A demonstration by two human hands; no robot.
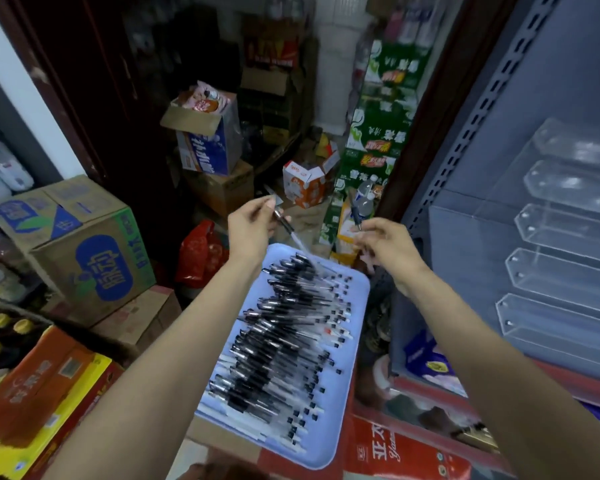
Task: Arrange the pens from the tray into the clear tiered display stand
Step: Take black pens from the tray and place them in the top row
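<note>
Head view: I see the left hand point(253, 225) pinching one pen point(284, 223) above the far end of the blue tray point(357, 306). The right hand point(387, 242) pinches a second pen point(355, 213). The remaining pens point(281, 337) lie heaped in the tray. The clear tiered display stand point(565, 237) sits on the shelf at right, well apart from both hands.
</note>
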